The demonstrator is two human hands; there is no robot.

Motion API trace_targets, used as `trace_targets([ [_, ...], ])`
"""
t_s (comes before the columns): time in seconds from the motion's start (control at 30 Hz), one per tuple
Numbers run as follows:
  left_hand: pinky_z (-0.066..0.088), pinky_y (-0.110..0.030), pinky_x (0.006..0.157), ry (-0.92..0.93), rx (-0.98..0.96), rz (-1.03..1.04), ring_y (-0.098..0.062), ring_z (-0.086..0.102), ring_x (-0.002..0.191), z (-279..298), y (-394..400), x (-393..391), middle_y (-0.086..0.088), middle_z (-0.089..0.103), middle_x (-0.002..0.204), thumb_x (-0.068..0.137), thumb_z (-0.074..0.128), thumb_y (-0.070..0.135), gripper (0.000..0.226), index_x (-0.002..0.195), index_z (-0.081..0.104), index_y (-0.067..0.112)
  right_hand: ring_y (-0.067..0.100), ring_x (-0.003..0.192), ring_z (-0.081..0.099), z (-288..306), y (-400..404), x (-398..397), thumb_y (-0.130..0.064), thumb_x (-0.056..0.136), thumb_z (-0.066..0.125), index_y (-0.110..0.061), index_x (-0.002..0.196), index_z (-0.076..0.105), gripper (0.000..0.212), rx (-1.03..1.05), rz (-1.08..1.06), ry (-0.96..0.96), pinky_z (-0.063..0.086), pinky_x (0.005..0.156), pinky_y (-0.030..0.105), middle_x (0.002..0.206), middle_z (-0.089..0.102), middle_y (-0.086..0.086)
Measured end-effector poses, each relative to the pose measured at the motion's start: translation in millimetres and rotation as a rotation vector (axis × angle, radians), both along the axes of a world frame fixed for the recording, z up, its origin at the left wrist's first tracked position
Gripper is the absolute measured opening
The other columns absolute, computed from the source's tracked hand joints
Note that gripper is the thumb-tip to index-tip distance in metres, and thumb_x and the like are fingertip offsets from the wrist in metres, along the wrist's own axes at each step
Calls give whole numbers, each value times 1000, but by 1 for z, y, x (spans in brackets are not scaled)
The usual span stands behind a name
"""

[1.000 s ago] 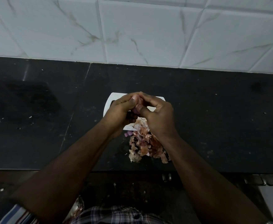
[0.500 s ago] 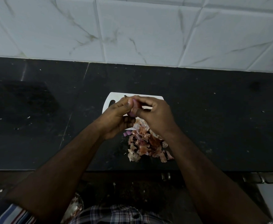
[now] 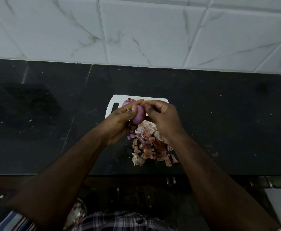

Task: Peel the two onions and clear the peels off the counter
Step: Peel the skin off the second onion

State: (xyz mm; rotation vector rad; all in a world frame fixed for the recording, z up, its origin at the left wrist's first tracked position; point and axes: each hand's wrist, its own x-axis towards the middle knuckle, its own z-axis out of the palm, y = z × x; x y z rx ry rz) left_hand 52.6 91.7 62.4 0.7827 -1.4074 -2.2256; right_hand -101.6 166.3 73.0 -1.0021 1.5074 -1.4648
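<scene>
My left hand (image 3: pixel 119 120) grips a peeled purple onion (image 3: pixel 138 116) above the white cutting board (image 3: pixel 115 100). My right hand (image 3: pixel 163 117) has its fingers curled against the onion's top right side, pinching at its skin. A second purple onion (image 3: pixel 128 102) lies on the board just behind my left fingers, mostly hidden. A pile of reddish-brown peels (image 3: pixel 151 147) lies on the black counter (image 3: pixel 219 122) under my right wrist, with a small purple piece (image 3: pixel 131 136) at its left edge.
White marbled wall tiles (image 3: pixel 144 30) rise behind the counter. The counter's front edge (image 3: pixel 36 174) runs below the peel pile. More peel scraps (image 3: pixel 76 212) show low down near my checked shirt.
My hands have drawn slightly apart, so the purple onion between them shows much more. The other onion on the board has come into view.
</scene>
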Motion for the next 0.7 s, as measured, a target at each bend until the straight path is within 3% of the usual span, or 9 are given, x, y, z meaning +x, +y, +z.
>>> trace_targets([
  [0.1,50,-25,57,-12,24,32,-12,47,62,0,-1,-1,-7,55,93,91,56,40,56,145,55,27,17,108,70,-2,-1,4,-21,92,71,-19,114,74,23,10,82,58,54,99,45,109,75,1],
  [0.23,45,-25,60,14,35,58,-13,44,62,-1,-2,0,-11,53,97,91,58,39,52,142,58,29,15,113,68,-9,1,4,-6,88,73,-10,123,69,36,-18,37,13,51,105,44,116,74,3],
  [0.33,45,-26,61,0,41,64,-13,45,60,1,-2,1,-12,55,97,92,56,38,52,143,58,28,14,114,67,-10,2,5,-4,90,70,-7,125,67,35,-18,22,-5,51,105,42,119,73,4],
  [0.47,48,-25,58,27,92,60,-15,47,59,1,-2,5,-9,61,98,92,53,44,53,141,59,26,21,103,72,-11,5,4,-1,95,62,-5,111,73,20,-41,-45,-103,57,95,40,105,77,6],
  [0.7,48,-25,57,7,70,69,-13,48,61,2,-2,2,-5,63,95,93,52,45,51,139,60,25,10,113,67,-10,4,6,-7,86,75,-14,127,67,42,-25,38,109,54,101,39,118,73,-2],
])
